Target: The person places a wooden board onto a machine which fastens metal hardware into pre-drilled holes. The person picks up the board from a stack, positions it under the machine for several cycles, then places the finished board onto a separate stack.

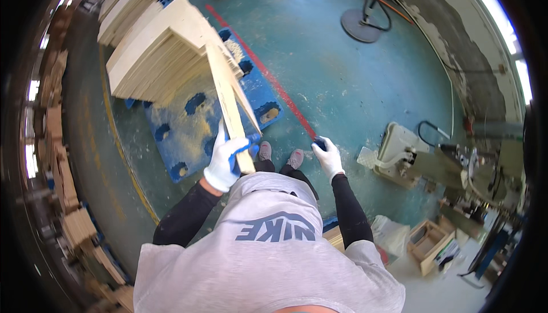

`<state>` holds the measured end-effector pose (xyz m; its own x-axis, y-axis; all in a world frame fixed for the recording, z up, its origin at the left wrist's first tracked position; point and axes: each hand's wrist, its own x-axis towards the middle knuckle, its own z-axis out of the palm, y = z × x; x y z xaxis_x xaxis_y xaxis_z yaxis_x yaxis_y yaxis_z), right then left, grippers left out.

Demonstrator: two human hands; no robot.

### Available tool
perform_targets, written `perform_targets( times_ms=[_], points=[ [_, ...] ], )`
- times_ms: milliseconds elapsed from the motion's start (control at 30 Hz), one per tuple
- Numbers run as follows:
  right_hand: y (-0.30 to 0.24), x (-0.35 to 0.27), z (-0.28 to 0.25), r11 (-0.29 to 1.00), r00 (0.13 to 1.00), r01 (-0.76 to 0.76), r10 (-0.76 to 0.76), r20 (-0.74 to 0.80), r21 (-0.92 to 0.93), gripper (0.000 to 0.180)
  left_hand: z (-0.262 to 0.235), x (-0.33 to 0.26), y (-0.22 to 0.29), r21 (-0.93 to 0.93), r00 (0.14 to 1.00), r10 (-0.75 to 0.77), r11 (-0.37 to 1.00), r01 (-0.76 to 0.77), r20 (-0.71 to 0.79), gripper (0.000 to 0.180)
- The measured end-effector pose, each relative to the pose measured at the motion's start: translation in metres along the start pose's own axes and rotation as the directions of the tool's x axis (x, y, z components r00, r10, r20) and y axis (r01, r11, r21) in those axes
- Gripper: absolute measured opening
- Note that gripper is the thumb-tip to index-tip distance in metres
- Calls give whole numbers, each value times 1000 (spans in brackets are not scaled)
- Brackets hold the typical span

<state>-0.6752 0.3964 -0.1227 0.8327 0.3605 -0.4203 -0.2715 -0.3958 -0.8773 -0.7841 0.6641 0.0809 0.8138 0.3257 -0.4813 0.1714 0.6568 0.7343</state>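
My left hand [222, 163], in a white glove with blue coating, is closed around the near end of a long pale wooden board [228, 101]. The board tilts away from me, and its far end reaches the stacked wooden panels [157, 64]. Those panels stand packed together on a blue plastic pallet [194, 130] dusted with sawdust. Out to the right, my right hand [328, 157], gloved the same way, hangs over the floor with its thumb apart from loosely bent fingers. Nothing shows in it.
More panel stacks [128, 10] stand at the far left. A machine [411, 153] with metal arms is close on my right, near an open wooden box [428, 241]. A round-based stand [361, 25] with a hose is at the far right. A red line [274, 81] crosses the green floor.
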Motion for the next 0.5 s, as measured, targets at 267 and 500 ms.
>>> perform_targets(
  times_ms=[267, 500],
  points=[
    [17, 2, -80, 994, 876, 21, -70, -477, -106, 105, 35, 24, 96, 505, 795, -415, 848, 162, 443, 100],
    [107, -70, -216, 986, 836, 165, -120, -535, 36, 97, 131, 120, 150, 660, -86, -709, 687, -305, 699, 90]
  ],
)
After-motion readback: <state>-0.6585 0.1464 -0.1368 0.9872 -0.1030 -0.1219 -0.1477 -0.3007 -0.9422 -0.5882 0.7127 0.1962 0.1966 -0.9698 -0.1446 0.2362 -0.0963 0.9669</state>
